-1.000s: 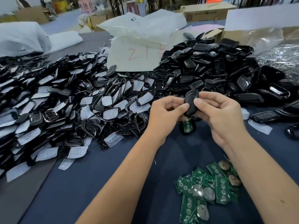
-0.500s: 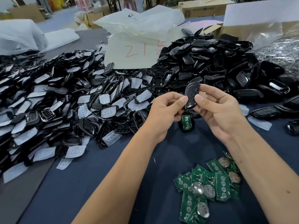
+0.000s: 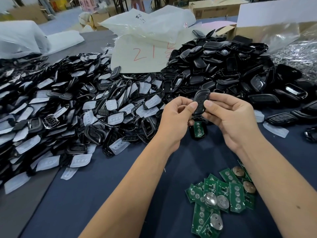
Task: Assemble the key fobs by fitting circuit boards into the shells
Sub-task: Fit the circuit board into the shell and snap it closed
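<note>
Nearest the camera, a loose heap of green circuit boards lies on the dark blue table cover, some showing round silver battery holders; the person's right forearm crosses over the heap's far right edge, and the bottom edge of the view cuts off the lowest boards.

Above the heap, both hands meet over the cover. The left hand and the right hand pinch one black key fob shell between thumbs and curled fingers, holding it upright off the table. Its lower end is hidden behind the fingers. Just beneath the hands, another shell with a green board in it lies on the cover, its top hidden by the hands.

To the left spreads a wide pile of black frames and white rubber button pads, running out of view at the left edge. Behind the hands and to the right rises a mound of black shells. Between the two piles sits a clear plastic bag marked in red; what it holds is hard to make out. At the far right an open cardboard box, lined with crinkled clear plastic, stands behind the mound, perhaps with more shells inside, though its contents are hidden. Farther back stand more cardboard boxes.
</note>
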{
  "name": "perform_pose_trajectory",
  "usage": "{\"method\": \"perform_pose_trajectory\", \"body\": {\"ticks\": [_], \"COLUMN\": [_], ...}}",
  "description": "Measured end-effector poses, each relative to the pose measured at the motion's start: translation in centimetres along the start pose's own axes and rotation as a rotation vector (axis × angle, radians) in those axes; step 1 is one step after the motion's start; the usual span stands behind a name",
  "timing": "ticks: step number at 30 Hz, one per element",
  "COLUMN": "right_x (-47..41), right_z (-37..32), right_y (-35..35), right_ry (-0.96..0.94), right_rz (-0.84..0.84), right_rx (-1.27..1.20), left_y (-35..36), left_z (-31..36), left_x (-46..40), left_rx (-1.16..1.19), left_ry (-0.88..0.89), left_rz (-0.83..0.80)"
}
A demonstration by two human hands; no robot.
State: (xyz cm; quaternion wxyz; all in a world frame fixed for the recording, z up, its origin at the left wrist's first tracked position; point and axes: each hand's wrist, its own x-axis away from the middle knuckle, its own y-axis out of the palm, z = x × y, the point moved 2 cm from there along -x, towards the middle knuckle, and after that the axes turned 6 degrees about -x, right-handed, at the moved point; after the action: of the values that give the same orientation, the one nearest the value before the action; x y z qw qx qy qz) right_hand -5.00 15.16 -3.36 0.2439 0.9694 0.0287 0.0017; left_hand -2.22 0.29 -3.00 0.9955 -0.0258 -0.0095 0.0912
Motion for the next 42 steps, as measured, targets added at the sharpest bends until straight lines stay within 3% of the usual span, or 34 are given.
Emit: {"method": "perform_pose_trajectory", "body": {"ticks": [6, 11, 17, 23, 29, 37, 42], "right_x": [0.3, 0.3, -0.6, -1.1, -1.1, -1.1, -0.6], "right_z": [0.7, 0.6, -0.2, -0.8, -0.8, -0.2, 0.2], "right_y": [0.6, 0.4, -0.8, -1.7, -1.9, -1.5, -0.9], "right_ry": [-0.013, 0.005, 0.132, 0.145, 0.159, 0.141, 0.149], "right_rz": [0.064, 0.103, -0.092, -0.208, -0.285, -0.264, -0.271], "right_rx": [0.045, -0.038, -0.210, -0.341, -0.336, -0.152, -0.052], "left_y": [0.2, 1.0, -0.4, -1.0, -0.6, -1.7, -1.8], "left_z": [1.3, 1.6, 1.9, 0.5, 0.5, 1.0, 0.9], "left_x": [0.3, 0.6, 1.0, 1.1, 1.1, 0.8, 0.6], "left_rx": [-0.632, -0.848, -0.606, -1.080, -0.823, -0.011, 0.113], "left_ry": [0.398, 0.602, 0.500, 0.276, 0.245, -0.081, -0.175], "left_rz": [0.128, 0.140, 0.125, -0.112, -0.127, 0.109, 0.125]}}
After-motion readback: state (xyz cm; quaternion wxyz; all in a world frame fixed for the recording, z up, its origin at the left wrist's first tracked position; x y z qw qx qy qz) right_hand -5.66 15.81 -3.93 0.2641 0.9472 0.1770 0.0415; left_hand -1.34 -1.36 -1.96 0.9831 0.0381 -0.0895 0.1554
